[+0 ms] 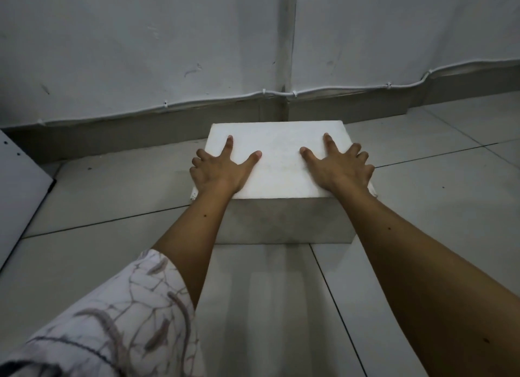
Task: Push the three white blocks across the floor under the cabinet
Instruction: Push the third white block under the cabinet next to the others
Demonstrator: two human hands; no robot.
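Head view: left hand (222, 168) and right hand (337, 167) lie open, flat on one white block (281, 162).
Block looks stiff and bulky; judged best pushed low against its near face, sliding over smooth tiles (422, 207).

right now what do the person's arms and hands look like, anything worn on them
Both hands, left hand and right hand, are bare: no gloves, rings or watch visible. The left arm wears a white sleeve with a grey-brown branching print, pushed up the forearm. The right forearm is uncovered.
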